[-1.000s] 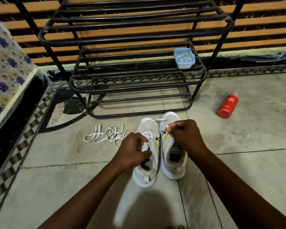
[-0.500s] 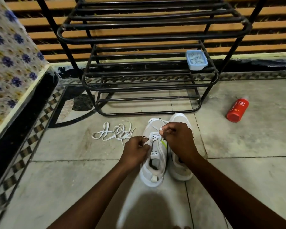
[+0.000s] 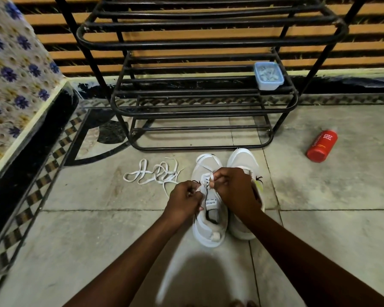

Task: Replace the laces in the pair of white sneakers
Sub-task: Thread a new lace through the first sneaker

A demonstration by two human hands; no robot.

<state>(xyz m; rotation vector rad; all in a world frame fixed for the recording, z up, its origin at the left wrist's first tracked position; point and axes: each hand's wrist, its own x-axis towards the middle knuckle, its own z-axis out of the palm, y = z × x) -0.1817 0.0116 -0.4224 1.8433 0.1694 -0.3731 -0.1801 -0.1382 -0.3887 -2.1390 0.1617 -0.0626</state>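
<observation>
Head-camera view looking down at a tiled floor (image 3: 98, 240), where two white sneakers stand side by side, toes pointing far toward a black metal rack (image 3: 208, 44). Both hands work at the left sneaker (image 3: 211, 231). The left hand (image 3: 184, 199) has its fingers curled and pinches the lace (image 3: 210, 176) at the shoe's left side. The right hand (image 3: 233, 189) is also curled, pinching a small loop of the same lace just above the tongue. This lace already crosses the eyelets toward the toe, and slack lies over the toe cap, so the left sneaker looks partly threaded, with the near eyelets and the final tie probably still to do. The right sneaker (image 3: 242, 159), touching the left one, shows no lace on the part that is visible (the right hand and wrist cover its middle, so this is uncertain); it appears to be waiting its turn. A loose lace (image 3: 153, 173) lies tangled on the floor just left of the shoes; it cannot be told whether it is an old one or the spare. A red bottle (image 3: 321, 146) lies on the floor to the right, and a small blue tub (image 3: 268, 75) sits on the rack. Roughly, less than half the job seems done.
</observation>
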